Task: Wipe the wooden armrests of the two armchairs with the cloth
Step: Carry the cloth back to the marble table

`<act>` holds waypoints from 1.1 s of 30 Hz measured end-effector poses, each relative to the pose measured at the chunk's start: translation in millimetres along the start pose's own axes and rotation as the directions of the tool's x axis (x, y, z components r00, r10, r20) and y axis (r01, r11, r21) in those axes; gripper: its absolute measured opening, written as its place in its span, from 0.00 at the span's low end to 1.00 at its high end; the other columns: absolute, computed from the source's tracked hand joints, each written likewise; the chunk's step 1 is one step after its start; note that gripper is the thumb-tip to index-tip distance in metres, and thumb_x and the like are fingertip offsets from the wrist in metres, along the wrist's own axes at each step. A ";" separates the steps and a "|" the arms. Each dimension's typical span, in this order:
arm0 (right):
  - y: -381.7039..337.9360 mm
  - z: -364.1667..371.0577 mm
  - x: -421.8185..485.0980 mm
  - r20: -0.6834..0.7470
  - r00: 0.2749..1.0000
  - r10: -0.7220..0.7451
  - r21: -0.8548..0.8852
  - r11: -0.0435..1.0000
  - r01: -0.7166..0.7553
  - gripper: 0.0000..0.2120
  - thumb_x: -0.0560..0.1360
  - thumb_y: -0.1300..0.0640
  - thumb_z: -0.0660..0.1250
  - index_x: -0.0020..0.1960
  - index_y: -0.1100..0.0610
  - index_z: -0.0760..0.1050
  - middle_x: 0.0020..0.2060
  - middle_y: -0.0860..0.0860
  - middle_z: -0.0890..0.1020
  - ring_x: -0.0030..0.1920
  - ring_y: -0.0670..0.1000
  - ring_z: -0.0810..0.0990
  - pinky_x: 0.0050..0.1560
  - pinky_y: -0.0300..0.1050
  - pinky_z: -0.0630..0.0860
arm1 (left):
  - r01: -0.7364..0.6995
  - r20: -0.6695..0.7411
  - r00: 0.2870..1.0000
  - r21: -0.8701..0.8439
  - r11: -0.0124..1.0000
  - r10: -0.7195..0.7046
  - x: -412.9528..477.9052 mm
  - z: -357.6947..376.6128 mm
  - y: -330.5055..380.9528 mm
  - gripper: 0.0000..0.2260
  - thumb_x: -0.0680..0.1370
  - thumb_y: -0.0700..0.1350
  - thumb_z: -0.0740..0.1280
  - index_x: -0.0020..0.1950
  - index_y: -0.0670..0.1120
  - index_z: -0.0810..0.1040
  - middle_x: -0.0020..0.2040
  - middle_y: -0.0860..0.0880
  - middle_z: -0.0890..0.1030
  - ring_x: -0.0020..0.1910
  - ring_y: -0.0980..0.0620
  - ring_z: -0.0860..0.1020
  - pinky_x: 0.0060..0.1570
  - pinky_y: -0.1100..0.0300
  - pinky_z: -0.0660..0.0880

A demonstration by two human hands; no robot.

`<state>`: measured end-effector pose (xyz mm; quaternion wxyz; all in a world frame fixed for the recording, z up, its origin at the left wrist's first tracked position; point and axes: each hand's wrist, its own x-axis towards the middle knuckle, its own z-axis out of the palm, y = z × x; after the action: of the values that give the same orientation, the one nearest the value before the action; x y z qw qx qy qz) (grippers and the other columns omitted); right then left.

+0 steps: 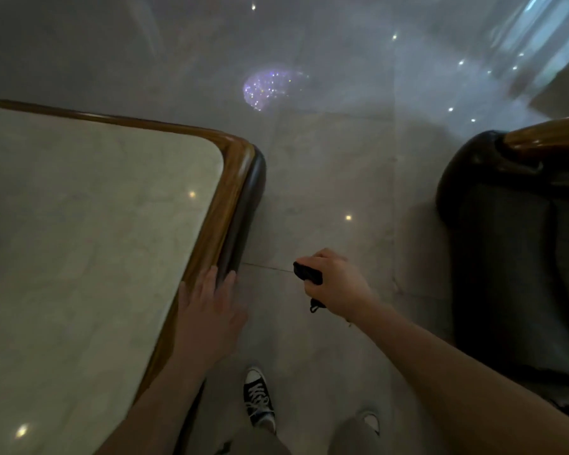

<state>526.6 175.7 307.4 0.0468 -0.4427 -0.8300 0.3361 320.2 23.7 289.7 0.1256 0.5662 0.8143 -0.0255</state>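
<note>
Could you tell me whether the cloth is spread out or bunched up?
Bunched up: the cloth is wadded inside the closed right hand, over the floor.

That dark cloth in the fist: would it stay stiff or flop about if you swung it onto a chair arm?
Probably floppy: the cloth is bunched small inside the right hand, and a loose end dangles below the fist. It likely weighs little, since the hand holds it in mid-air over the floor.

A lobby or lounge of a hotel-like building is suggested. A polished stone floor (326,178) is seen, in which ceiling spotlights and a sparkling chandelier-like light are mirrored. A marble-topped table (79,241) with a wooden rim is set near a dark leather armchair (513,257) with a wooden armrest (546,134).
</note>
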 end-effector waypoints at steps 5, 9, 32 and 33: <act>-60.2 39.7 50.7 0.044 0.998 -0.039 0.021 0.999 0.038 0.19 0.73 0.56 0.69 0.63 0.48 0.79 0.53 0.50 0.79 0.50 0.53 0.79 0.50 0.48 0.78 | 0.041 -0.027 0.999 -0.046 0.998 -0.042 10.6 -4.0 -74.3 0.29 0.80 0.61 0.50 0.75 0.46 0.66 0.74 0.38 0.68 0.72 0.37 0.67 0.67 0.31 0.63; -96.4 67.1 86.9 0.084 0.993 -0.081 0.027 0.996 0.079 0.21 0.72 0.54 0.69 0.65 0.47 0.78 0.54 0.49 0.79 0.51 0.53 0.80 0.52 0.52 0.79 | 0.138 -0.018 0.990 -0.066 0.988 -0.140 18.1 -6.9 -115.3 0.30 0.78 0.61 0.50 0.75 0.47 0.65 0.75 0.38 0.66 0.74 0.37 0.64 0.70 0.32 0.59; -185.3 319.7 291.5 0.459 0.814 -0.356 0.063 0.927 0.369 0.16 0.76 0.56 0.69 0.63 0.53 0.78 0.54 0.56 0.81 0.50 0.58 0.81 0.48 0.54 0.80 | 0.608 0.118 0.794 -0.170 0.775 -0.597 68.7 157.2 -271.5 0.32 0.77 0.64 0.45 0.79 0.53 0.49 0.81 0.44 0.52 0.79 0.44 0.49 0.75 0.40 0.49; -187.6 337.4 300.8 0.444 0.817 -0.369 0.059 0.921 0.384 0.16 0.76 0.56 0.69 0.63 0.54 0.78 0.54 0.56 0.81 0.49 0.58 0.81 0.47 0.54 0.80 | 0.610 0.124 0.792 -0.164 0.775 -0.598 71.7 168.5 -280.3 0.32 0.77 0.64 0.44 0.79 0.53 0.49 0.81 0.45 0.51 0.79 0.44 0.48 0.76 0.40 0.49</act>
<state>86.3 160.3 94.0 -0.0867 -0.1817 -0.8948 0.3986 66.0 -41.9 81.8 0.1919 0.2587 0.9467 -0.0025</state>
